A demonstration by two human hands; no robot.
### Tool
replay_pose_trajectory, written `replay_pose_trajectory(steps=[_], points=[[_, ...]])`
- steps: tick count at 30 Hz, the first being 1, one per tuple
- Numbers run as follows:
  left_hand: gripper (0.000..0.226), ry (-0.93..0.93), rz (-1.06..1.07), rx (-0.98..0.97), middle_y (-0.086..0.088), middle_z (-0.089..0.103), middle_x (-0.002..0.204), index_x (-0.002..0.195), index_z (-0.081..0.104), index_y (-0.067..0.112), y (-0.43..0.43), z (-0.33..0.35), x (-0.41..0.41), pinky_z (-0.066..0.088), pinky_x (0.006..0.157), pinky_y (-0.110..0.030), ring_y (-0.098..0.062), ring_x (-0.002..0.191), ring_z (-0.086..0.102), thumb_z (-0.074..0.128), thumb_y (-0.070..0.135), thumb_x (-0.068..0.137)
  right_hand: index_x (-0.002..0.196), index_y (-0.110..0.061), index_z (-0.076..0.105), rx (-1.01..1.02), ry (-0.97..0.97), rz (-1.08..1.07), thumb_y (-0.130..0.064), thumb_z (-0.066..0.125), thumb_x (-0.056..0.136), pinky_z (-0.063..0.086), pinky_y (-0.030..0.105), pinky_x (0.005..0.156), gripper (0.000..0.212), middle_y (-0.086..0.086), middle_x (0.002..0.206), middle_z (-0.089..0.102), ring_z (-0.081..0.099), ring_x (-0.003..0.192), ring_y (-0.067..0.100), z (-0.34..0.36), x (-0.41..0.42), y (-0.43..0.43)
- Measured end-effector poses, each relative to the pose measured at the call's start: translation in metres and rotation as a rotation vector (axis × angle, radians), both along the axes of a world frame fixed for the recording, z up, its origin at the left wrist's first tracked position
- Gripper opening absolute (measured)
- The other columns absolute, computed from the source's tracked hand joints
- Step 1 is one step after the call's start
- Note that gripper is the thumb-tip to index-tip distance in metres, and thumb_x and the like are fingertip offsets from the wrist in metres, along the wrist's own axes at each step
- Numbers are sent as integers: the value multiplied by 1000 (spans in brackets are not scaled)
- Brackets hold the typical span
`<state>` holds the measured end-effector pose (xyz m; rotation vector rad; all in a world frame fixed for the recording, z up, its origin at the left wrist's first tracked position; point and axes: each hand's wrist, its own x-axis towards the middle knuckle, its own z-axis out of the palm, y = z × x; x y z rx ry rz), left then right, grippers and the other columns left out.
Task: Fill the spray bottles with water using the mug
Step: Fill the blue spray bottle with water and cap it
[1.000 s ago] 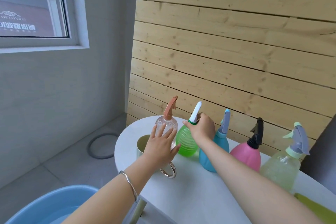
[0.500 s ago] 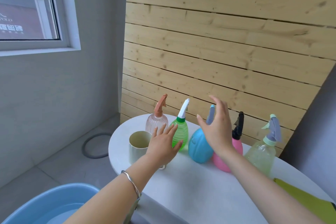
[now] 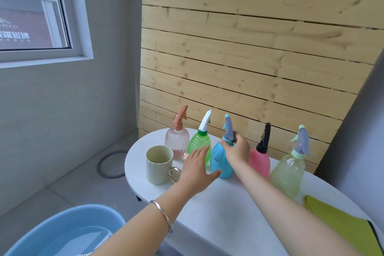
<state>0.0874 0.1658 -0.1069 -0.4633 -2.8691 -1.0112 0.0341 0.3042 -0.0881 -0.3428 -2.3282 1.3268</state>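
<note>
1. The blue pear-shaped plastic spray bottle [image 3: 220, 161] stands upright on the white rounded worktop [image 3: 207, 214], third in a row of five bottles. We judge it light, thin-walled, smooth and easy to tip, so it is best steadied at the belly and twisted at the collar.
2. Our right hand [image 3: 236, 149] has its grip curled round that collar. Our left hand [image 3: 197, 169] is released, fingers straight, beside the belly; we cannot tell whether it touches.
3. The cream ceramic mug [image 3: 159, 164] stands unheld nearby.
4. Half a second ago the right hand was spread open before the trigger head; earlier it held the green bottle's neck.
</note>
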Motion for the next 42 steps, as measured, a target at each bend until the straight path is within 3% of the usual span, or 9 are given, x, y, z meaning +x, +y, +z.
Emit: replay_pose_trajectory(steps=[8, 11, 14, 19, 23, 28, 33, 38, 42], points=[[108, 18, 74, 369, 9, 36, 151, 151, 21, 25, 6, 22, 18, 37, 109, -32, -12, 139, 35, 85, 49, 67, 87, -13, 70, -33, 226, 94, -40, 82, 68, 45, 24, 74, 35, -3, 86, 68, 60, 81, 13, 61, 42, -13], [89, 114, 173, 526, 14, 55, 120, 130, 39, 33, 0, 34, 29, 50, 85, -28, -8, 109, 56, 88, 49, 59, 83, -18, 73, -168, 201, 209, -41, 84, 66, 49, 24, 75, 30, -7, 79, 72, 64, 77, 9, 86, 63, -16], [84, 153, 168, 534, 17, 61, 107, 119, 47, 37, -9, 50, 41, 53, 80, -29, -6, 97, 61, 84, 61, 48, 72, -21, 73, -262, 180, 267, -40, 83, 67, 53, 36, 76, 22, -7, 71, 71, 63, 71, 11, 100, 81, -15], [86, -374, -176, 829, 4, 71, 114, 128, 53, 30, -42, 70, 68, 58, 78, -27, -11, 99, 70, 86, 49, 50, 82, -15, 73, -450, 88, 580, -30, 75, 71, 50, 30, 81, 18, 1, 85, 71, 63, 81, 15, 118, 103, -14], [49, -821, -279, 1187, -5, 73, 110, 110, 74, 22, -67, 83, 81, 57, 84, -38, -24, 98, 69, 68, 59, 79, 104, -9, 66, -705, 29, 863, -36, 67, 77, 49, 25, 86, 39, 7, 108, 66, 62, 98, 17, 122, 112, -12], [56, -575, -38, 991, 1, 68, 115, 124, 62, 32, -58, 85, 84, 55, 69, -27, -15, 93, 68, 41, 70, 89, 98, -9, 67, -645, 175, 665, -35, 69, 74, 50, 31, 84, 35, 2, 95, 71, 63, 88, 16, 119, 118, -36], [91, -419, -162, 933, 3, 69, 120, 133, 46, 34, -54, 91, 90, 57, 79, -29, -15, 102, 71, 74, 70, 54, 101, -10, 62, -696, 217, 610, -34, 71, 74, 51, 40, 88, 37, 6, 103, 72, 64, 92, 21, 128, 120, -43], [60, -713, -185, 1232, -4, 72, 113, 120, 66, 27, -58, 93, 95, 55, 84, -43, -23, 97, 70, 54, 68, 78, 93, -16, 68, -757, 117, 661, -41, 70, 73, 46, 41, 95, 32, 5, 106, 71, 63, 93, 21, 129, 122, -40], [55, -539, -53, 1060, 8, 73, 107, 123, 60, 33, -47, 92, 93, 49, 102, -39, -14, 106, 66, 35, 69, 90, 79, -24, 74, -758, 131, 588, -43, 71, 70, 48, 34, 80, 21, 2, 90, 66, 58, 78, 18, 126, 129, -42]])
